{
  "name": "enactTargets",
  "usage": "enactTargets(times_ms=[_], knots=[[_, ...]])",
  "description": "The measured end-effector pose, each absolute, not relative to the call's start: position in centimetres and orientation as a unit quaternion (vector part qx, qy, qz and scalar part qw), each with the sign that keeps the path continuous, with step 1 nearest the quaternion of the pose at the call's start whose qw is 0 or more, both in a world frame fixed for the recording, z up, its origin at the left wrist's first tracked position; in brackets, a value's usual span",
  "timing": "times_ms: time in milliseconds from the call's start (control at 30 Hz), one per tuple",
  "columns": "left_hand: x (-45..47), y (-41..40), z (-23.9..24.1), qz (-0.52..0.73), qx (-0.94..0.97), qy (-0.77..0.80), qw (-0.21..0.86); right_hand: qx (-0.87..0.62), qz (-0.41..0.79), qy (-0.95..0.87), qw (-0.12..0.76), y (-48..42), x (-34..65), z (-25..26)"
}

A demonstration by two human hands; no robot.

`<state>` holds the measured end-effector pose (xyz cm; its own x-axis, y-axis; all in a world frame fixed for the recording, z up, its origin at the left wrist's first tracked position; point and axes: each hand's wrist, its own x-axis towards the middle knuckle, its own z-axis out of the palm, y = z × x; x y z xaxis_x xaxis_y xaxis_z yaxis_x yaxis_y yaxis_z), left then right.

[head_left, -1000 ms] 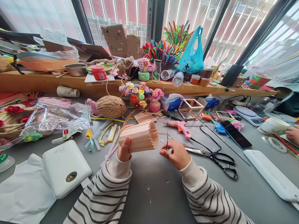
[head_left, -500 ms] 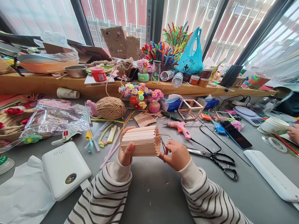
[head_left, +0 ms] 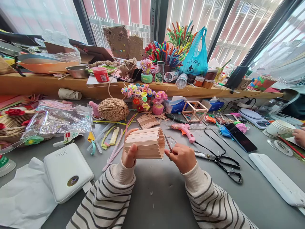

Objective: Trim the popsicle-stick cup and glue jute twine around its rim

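My left hand (head_left: 129,155) grips a curved bundle of pale wooden craft sticks (head_left: 145,142), thumb on its near face, lifted a little above the grey table (head_left: 157,190). My right hand (head_left: 183,156) is closed round small scissors (head_left: 168,144), whose thin blades point up and left right beside the bundle's right end. Both sleeves are striped white and dark.
Large black-handled scissors (head_left: 221,163) and a pink glue gun (head_left: 185,129) lie right of my hands. A twine ball (head_left: 113,109), white power bank (head_left: 67,170), phone (head_left: 240,136), wooden cube frame (head_left: 194,111) and loose sticks (head_left: 147,121) surround them. Another person's hand (head_left: 299,136) is at the far right.
The stick bundle dropped lower and turned flatter in my left hand. My right hand brought the small scissors from upright, apart from the bundle, in against its right end.
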<state>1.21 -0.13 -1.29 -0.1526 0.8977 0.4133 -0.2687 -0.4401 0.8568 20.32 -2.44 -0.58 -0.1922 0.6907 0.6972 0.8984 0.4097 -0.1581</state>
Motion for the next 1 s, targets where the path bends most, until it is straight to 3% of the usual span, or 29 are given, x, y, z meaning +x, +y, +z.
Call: enactTargets(times_ms=[333,600,1000], knots=[[1.6,-0.2,-0.1,0.71,0.361,0.313,0.518,-0.555,0.142,-0.75,0.329,-2.3,20.2,-0.2],[1.3,-0.3,-0.9,0.663,0.505,0.324,0.448,-0.556,0.028,-0.786,0.268,-2.5,20.3,-0.3],[1.2,-0.2,-1.1,0.658,0.525,0.341,0.417,-0.612,-0.04,-0.751,0.245,-2.8,20.2,0.2]])
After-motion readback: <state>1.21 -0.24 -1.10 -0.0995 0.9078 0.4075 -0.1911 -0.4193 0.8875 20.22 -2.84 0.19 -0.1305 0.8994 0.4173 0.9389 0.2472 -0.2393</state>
